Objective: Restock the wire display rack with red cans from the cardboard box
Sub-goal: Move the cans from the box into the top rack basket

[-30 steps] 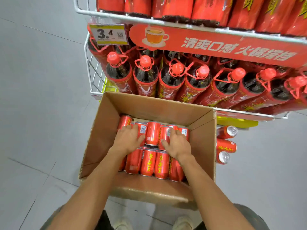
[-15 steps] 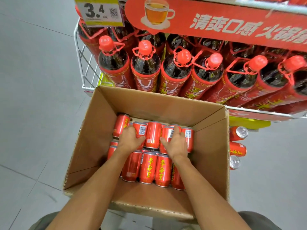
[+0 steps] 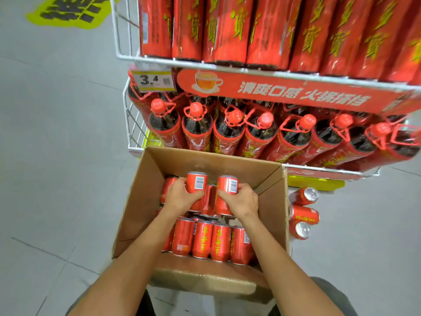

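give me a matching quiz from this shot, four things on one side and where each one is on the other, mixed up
1. price tag
2. three loose cans
3. red-capped bottles
4. left hand

a. on the floor, right of the cardboard box
b. gripping a red can inside the box
c. lower shelf of the wire rack
d. front rail of the rack's upper shelf, left end

Pairs: 1-d, 2-a, 3-c, 4-b
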### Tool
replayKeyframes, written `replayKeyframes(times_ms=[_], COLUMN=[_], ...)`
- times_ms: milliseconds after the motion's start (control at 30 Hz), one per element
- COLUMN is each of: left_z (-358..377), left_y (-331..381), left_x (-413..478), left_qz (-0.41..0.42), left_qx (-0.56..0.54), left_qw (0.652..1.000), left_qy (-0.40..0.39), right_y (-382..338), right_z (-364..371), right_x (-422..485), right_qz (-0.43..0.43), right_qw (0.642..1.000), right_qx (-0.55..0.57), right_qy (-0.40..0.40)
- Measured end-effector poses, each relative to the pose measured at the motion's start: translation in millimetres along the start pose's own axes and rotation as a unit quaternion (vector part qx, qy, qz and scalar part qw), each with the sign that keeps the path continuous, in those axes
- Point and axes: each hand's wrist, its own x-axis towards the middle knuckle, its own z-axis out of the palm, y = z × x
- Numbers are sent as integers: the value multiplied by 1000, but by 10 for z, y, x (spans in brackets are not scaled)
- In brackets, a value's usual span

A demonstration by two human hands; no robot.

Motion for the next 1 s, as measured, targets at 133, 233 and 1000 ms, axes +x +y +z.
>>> replayKeyframes(times_ms=[133,233,1000], left_z=[-549,-1108,-4144], left_y=[696,1324,6175], left_x=[-529,-1070,-3760], left_qz=[24,47,243], left_qx=[-29,-59,-196], left_qw=[999,997,950], left_qy=[-12,-24,20], right_y=[-588,-1094,-4691], right_z=[-647,-1223,-5828], right_x=[-577,-1142,-4065], right_qz=[-41,-68,-284], right_qw=[998,996,929], right_qx=[37,63,221], right_qy=[10,18,89])
